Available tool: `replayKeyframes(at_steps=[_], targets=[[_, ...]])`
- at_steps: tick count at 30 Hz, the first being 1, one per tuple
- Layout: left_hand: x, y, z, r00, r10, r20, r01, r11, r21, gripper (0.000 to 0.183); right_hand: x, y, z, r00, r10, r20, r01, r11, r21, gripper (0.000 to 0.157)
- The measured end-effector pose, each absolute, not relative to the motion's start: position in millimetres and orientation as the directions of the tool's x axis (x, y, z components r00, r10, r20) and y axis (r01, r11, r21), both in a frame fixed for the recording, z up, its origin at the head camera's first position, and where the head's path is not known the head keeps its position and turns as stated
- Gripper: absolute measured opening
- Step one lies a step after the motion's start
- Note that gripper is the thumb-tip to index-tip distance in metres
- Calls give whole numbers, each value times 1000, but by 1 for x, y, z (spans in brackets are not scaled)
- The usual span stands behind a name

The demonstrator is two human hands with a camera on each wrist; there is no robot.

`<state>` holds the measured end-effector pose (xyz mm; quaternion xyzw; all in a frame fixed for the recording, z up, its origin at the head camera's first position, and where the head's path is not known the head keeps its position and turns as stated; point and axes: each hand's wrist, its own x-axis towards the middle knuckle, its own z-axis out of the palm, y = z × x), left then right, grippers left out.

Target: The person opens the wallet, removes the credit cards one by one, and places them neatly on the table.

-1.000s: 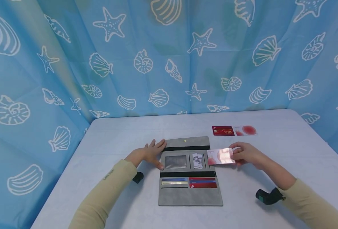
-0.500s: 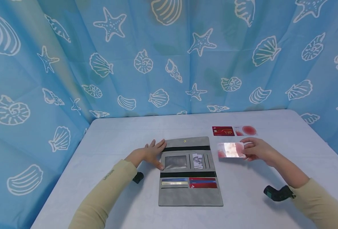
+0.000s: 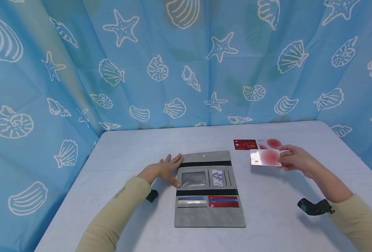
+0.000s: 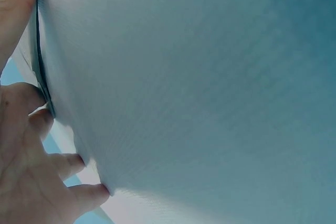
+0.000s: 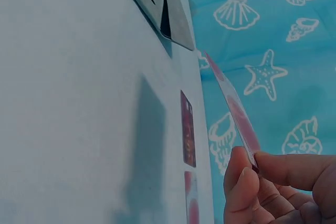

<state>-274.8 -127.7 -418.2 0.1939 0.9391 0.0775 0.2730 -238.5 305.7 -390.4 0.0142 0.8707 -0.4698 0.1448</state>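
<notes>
A grey wallet point(image 3: 209, 217) lies unfolded on the table, with several cards in its lower slots and a black-and-white picture card point(image 3: 218, 177) in a middle slot. My left hand point(image 3: 163, 171) rests with spread fingers along the wallet's left edge. To the right, my right hand point(image 3: 296, 160) pinches a pink-and-white card point(image 3: 264, 157) with a red circle by its right end. In the right wrist view this card point(image 5: 236, 111) is seen nearly edge-on between thumb and fingers, raised over the table, its shadow on the cloth.
A red VIP card point(image 3: 245, 144) and a second pink-and-white card point(image 3: 273, 142) lie side by side behind the held card, which overlaps them slightly in the head view. The white-covered table point(image 3: 135, 147) ends at a blue shell-patterned curtain point(image 3: 173, 87).
My right hand has carried the pink-and-white card from the wallet's right edge, back and to the right, towards the two loose cards. The left hand and the wallet have stayed put.
</notes>
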Motion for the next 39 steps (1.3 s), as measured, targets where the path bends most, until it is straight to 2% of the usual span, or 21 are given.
replayKeyframes(at_steps=[9, 16, 20, 28, 39], targets=[[-271, -128, -417, -783, 400, -476, 326, 916, 234, 109, -252, 324, -377, -965, -33, -260, 199, 549, -812, 72], [-272, -129, -420, -782, 408, -471, 332, 912, 240, 109, -272, 347, -386, -980, 90, -175, 195, 549, -812, 70], [-273, -129, -420, -781, 409, -472, 333, 912, 240, 109, -283, 357, -389, -970, 181, -162, 232, 503, -832, 68], [-274, -129, -420, -776, 416, -474, 341, 909, 239, 110, -275, 348, -367, -960, 227, -161, 235, 354, -905, 61], [-274, -128, -420, -779, 414, -471, 347, 910, 226, 110, -292, 369, -382, -920, 349, -180, 306, 349, -886, 64]])
